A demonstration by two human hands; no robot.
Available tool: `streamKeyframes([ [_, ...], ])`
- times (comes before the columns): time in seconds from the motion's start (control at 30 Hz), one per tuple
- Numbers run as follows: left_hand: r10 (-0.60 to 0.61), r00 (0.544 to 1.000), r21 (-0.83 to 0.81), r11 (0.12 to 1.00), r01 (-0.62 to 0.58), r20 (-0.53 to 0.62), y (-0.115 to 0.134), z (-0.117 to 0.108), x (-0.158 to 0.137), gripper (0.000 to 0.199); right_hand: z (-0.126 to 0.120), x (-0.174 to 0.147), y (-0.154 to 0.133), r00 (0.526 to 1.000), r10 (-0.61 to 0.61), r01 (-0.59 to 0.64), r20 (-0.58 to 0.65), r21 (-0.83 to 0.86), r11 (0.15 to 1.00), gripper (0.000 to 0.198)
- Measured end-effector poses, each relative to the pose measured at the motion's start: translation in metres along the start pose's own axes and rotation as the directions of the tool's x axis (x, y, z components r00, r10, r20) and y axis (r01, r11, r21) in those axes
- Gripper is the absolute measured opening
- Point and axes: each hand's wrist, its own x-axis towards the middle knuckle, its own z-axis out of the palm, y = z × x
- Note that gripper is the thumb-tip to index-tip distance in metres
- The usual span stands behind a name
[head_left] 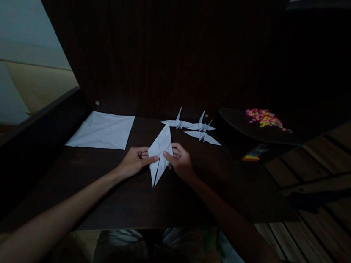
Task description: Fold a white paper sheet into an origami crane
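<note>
A white folded paper diamond (163,140) is held upright between my two hands, with a slit running down its lower half to two points. My left hand (134,160) pinches its left corner, thumb on the front face and fingers behind. On the opposite side my right hand (182,162) grips the right corner in the same way, thumb near the middle. Behind it on the dark table stand several white paper cranes (203,135), wings spread. To the left lies a creased white sheet of paper (105,130).
A dark curved shelf (234,118) on the right bears a pile of small colourful pieces (265,117). The dark table (114,209) has a raised side board (27,143) on the left and a tall back panel (160,48). Wooden slats (336,151) lie at the far right.
</note>
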Motion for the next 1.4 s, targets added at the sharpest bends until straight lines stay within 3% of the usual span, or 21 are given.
streamKeyframes([
  [0.17, 0.002, 0.999, -0.002, 1.0, -0.002, -0.035, -0.0033, -0.0009, 0.002, 0.036, 0.0011, 0.0008, -0.0011, 1.0, 0.007, -0.006, -0.015, 0.057, 0.998, 0.057],
  [0.37, 0.049, 0.998, 0.009, 0.999, -0.048, -0.047, -0.0041, 0.0012, 0.001, 0.039, 0.0021, -0.0004, 0.0005, 0.999, -0.027, 0.029, -0.018, 0.092, 0.995, 0.047],
  [0.53, 0.169, 0.983, -0.004, 0.986, -0.169, -0.067, -0.0014, 0.0048, -0.0029, 0.068, 0.0028, -0.0005, 0.0015, 0.999, -0.031, 0.032, -0.026, 0.048, 0.998, 0.038],
  [0.7, 0.165, 0.985, 0.083, 0.984, -0.16, -0.057, -0.0012, 0.0026, -0.0018, 0.048, 0.0017, 0.0009, 0.0022, 0.999, 0.003, -0.001, -0.04, 0.039, 0.999, 0.044],
  [0.83, 0.124, 0.988, 0.051, 0.992, -0.12, -0.093, -0.0022, 0.0011, 0.0006, 0.046, 0.0018, 0.0, 0.0009, 0.999, 0.016, -0.014, -0.045, 0.038, 0.999, 0.046],
  [0.93, 0.161, 0.98, 0.131, 0.981, -0.146, -0.113, -0.0025, 0.0009, 0.0004, 0.043, 0.0025, -0.0008, -0.0008, 0.999, 0.017, -0.016, -0.041, 0.022, 1.0, 0.044],
  [1.03, 0.262, 0.954, 0.302, 0.93, -0.21, -0.144, -0.0018, 0.0009, -0.0015, 0.037, 0.0031, -0.0007, -0.0012, 0.999, 0.01, -0.01, -0.036, 0.006, 1.0, 0.04],
  [1.17, 0.491, 0.859, 0.535, 0.77, -0.348, -0.148, 0.0004, 0.0014, -0.0041, 0.026, 0.004, -0.0005, 0.0005, 0.999, -0.011, 0.011, -0.036, 0.004, 1.0, 0.036],
  [1.23, 0.543, 0.828, 0.599, 0.711, -0.368, -0.136, 0.0011, 0.0016, -0.0048, 0.024, 0.0048, -0.0012, 0.0009, 0.999, -0.017, 0.017, -0.049, 0.01, 1.0, 0.037],
  [1.33, 0.572, 0.809, 0.661, 0.661, -0.356, -0.135, 0.0019, 0.0019, -0.0055, 0.021, 0.0059, -0.0033, -0.0005, 0.994, -0.023, 0.025, -0.107, 0.019, 1.0, 0.04],
  [1.4, 0.549, 0.829, 0.651, 0.669, -0.357, -0.109, 0.0028, 0.0029, -0.0067, 0.021, 0.0064, -0.0051, -0.0024, 0.987, -0.048, 0.047, -0.153, -0.009, 0.999, 0.04],
])
